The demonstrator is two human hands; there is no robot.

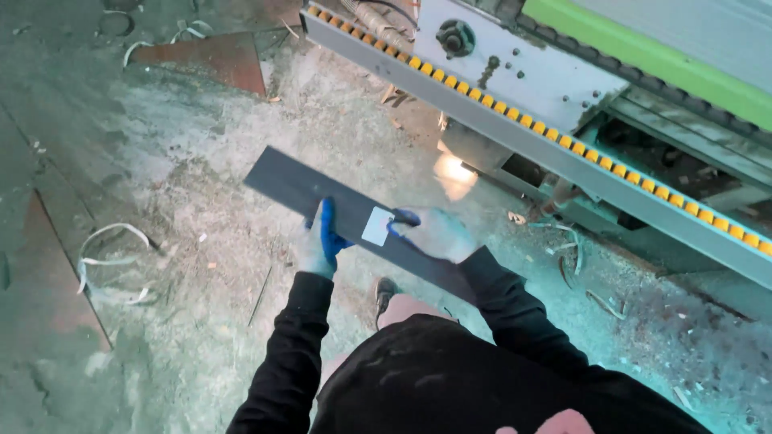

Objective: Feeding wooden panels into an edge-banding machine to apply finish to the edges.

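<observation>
A long, narrow dark grey panel (299,186) is held flat in front of me, running from upper left to lower right. My left hand (321,241), in a blue-and-white work glove, grips its near edge. On the panel's face sits a small white sticker (376,227). My right hand (434,234), also gloved, rests on the panel with its fingertips touching the sticker's right edge. Black sleeves cover both arms.
A long machine with a grey rail of yellow rollers (515,116) and a green top edge (643,56) runs diagonally at the upper right. The dusty concrete floor (161,161) holds white edging strips (108,257), wood scraps and a reddish board (217,58).
</observation>
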